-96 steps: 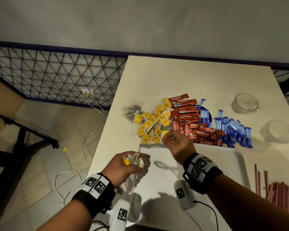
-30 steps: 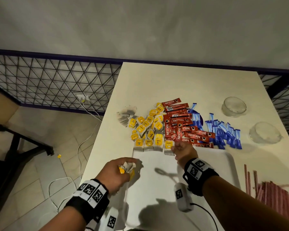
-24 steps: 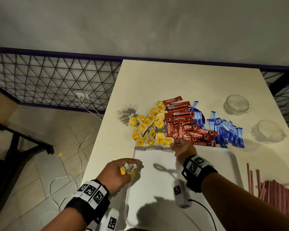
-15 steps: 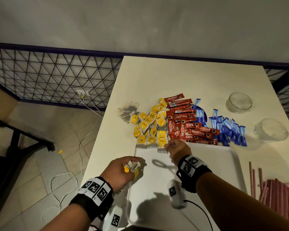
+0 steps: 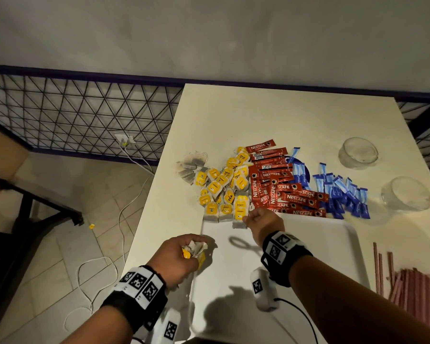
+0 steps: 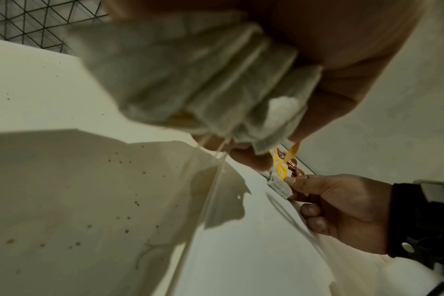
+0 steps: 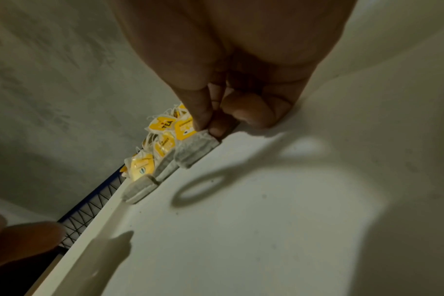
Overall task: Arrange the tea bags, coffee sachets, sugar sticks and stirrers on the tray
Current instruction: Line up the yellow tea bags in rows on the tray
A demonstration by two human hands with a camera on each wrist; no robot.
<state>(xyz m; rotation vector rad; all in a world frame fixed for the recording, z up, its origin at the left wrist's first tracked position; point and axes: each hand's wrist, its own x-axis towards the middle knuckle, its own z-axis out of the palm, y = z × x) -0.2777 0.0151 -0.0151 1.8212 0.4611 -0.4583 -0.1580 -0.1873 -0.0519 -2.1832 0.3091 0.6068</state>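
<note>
Since a second ago my right hand has slid left, pinching a tea bag at the tray far rim, so I'd square it beside its neighbours while my left hand grips the spare bunch.

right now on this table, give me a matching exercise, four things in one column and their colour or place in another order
1. coffee sachets
2. sugar sticks
3. stirrers
4. bunch of tea bags

a. in the left hand
b. blue, beside the glass bowls
c. red, mid-table
d. pinkish, right of the tray

Pairs: 1-c, 2-b, 3-d, 4-a
</note>
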